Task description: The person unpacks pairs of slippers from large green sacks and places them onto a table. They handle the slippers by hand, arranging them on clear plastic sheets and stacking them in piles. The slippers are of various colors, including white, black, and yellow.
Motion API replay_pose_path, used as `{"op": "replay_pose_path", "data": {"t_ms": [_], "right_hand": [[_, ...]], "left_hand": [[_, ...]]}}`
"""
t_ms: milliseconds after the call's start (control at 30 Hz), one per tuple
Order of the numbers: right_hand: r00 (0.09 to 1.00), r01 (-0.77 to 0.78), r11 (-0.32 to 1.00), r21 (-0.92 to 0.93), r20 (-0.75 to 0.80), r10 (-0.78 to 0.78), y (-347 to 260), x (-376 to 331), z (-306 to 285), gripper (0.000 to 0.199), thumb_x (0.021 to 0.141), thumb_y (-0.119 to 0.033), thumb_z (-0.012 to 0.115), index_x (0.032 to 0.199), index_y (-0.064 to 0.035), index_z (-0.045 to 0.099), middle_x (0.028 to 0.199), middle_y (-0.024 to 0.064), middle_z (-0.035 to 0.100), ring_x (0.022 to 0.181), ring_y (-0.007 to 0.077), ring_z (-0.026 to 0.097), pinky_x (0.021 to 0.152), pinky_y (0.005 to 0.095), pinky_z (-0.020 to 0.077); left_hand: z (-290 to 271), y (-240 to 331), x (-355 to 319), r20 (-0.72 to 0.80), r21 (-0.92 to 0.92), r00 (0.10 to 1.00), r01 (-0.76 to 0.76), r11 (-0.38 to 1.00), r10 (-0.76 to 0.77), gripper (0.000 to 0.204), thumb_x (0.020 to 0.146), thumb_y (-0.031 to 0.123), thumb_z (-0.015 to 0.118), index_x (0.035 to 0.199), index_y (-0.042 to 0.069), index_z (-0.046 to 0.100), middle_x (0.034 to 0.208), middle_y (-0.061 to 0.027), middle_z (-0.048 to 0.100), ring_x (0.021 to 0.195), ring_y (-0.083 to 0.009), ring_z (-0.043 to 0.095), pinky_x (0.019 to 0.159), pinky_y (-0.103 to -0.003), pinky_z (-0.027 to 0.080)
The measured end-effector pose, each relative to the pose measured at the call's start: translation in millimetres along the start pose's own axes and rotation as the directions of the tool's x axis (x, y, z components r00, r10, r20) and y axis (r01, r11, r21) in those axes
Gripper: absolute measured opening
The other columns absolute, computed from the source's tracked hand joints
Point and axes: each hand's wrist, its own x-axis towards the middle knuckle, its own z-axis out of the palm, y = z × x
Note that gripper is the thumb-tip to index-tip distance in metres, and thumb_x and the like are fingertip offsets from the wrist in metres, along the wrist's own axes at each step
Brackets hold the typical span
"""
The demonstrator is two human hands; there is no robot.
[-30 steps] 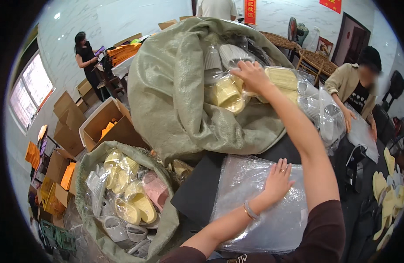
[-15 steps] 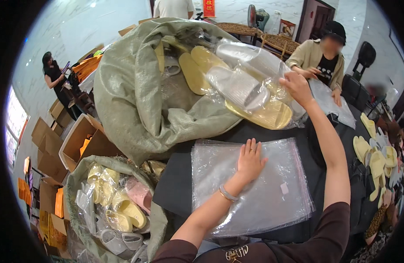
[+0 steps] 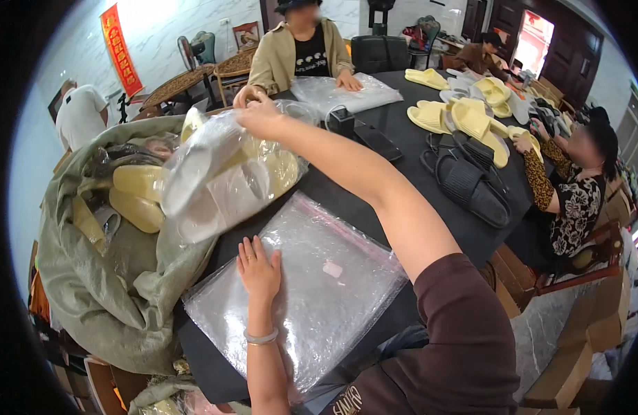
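Fingers of the right hand [image 3: 265, 120] grip one end of a clear plastic bag [image 3: 194, 176] of pale grey and yellow slide sandals [image 3: 241, 190], at the mouth of an olive woven sack [image 3: 101, 297] beside the black-covered table [image 3: 395, 111]. Left hand [image 3: 260, 278] lies flat, fingers slightly spread, on a stack of transparent bags [image 3: 319, 297]. Across the table, a co-worker in a beige shirt [image 3: 274, 59] rests one hand [image 3: 348, 81] on clear plastic sheeting [image 3: 326, 95]; loose yellow slides [image 3: 468, 116] and ridged black slides [image 3: 464, 185] lie to the right

From the grip of the right hand [image 3: 259, 119]: sack [image 3: 118, 315] left, sandals [image 3: 475, 188] right, bags [image 3: 326, 311] nearer, under the left hand [image 3: 259, 275].
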Motion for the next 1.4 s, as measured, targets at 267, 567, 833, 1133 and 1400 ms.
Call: {"op": "replay_pose_path", "data": {"t_ms": [267,567,833,1133,1400], "right_hand": [[0.789,0.542,0.754,0.372,-0.534,-0.303,-149.0,-92.3,-44.1,0.061,0.082,-0.050,0.055,0.132,-0.0177,0.046,0.142,0.0193,0.034,0.134,0.0383,0.027,0.103,0.0679,0.0143],[0.870,0.461,0.883,0.084,-0.238,-0.431,-105.3,-87.4,46.9,0.050,0.066,-0.034,0.068,0.114,-0.0200,0.059,0.138,0.0029,0.042,0.139,0.0223,0.021,0.102,0.0699,0.0145],[0.947,0.322,0.923,0.213,-0.074,-0.313,-83.5,-63.6,35.9,0.032,0.072,-0.019,0.063,0.103,-0.0156,0.065,0.113,0.0032,0.060,0.131,0.0231,0.036,0.105,0.0627,0.0217],[0.976,0.207,0.336,0.919,-0.217,-0.008,-223.3,48.4,42.0,0.049,0.079,-0.022,0.064,0.122,-0.0026,0.050,0.117,0.0213,0.055,0.111,0.0334,0.052,0.099,0.0402,0.0364],[0.913,-0.213,0.383,0.899,0.044,0.405,-242.7,194.5,111.2,0.123,0.061,-0.041,0.083,0.144,0.0033,0.004,0.145,0.0293,0.024,0.135,0.0386,0.025,0.112,0.0378,0.0217]], "left_hand": [[-3.6,-4.4,-1.7,-0.052,-0.014,0.999,0.013,1.000,-0.014,0.063,0.090,0.041,0.048,0.137,0.002,0.036,0.143,-0.0240,0.032,0.133,-0.0379,0.029,0.108,-0.050,0.021],[3.3,2.3,-3.4,-0.094,-0.012,0.996,0.013,1.000,-0.014,0.065,0.091,0.045,0.043,0.138,0.001,0.035,0.145,-0.0208,0.032,0.136,-0.0341,0.026,0.110,-0.047,0.020],[3.7,4.6,-2.2,-0.052,-0.027,0.997,0.054,0.998,-0.055,0.066,0.092,0.046,0.041,0.140,0.002,0.032,0.146,-0.0200,0.029,0.138,-0.0324,0.023,0.111,-0.045,0.019],[2.8,4.0,-1.6,-0.012,0.003,0.995,0.094,0.996,-0.094,0.065,0.093,0.047,0.038,0.141,0.003,0.031,0.148,-0.0175,0.027,0.138,-0.0305,0.022,0.112,-0.044,0.018],[-20.3,7.4,-2.4,0.161,0.121,0.984,0.060,0.991,-0.079,0.061,0.090,0.039,0.043,0.139,0.003,0.036,0.147,-0.0165,0.030,0.138,-0.0306,0.022,0.111,-0.042,0.019]]}}
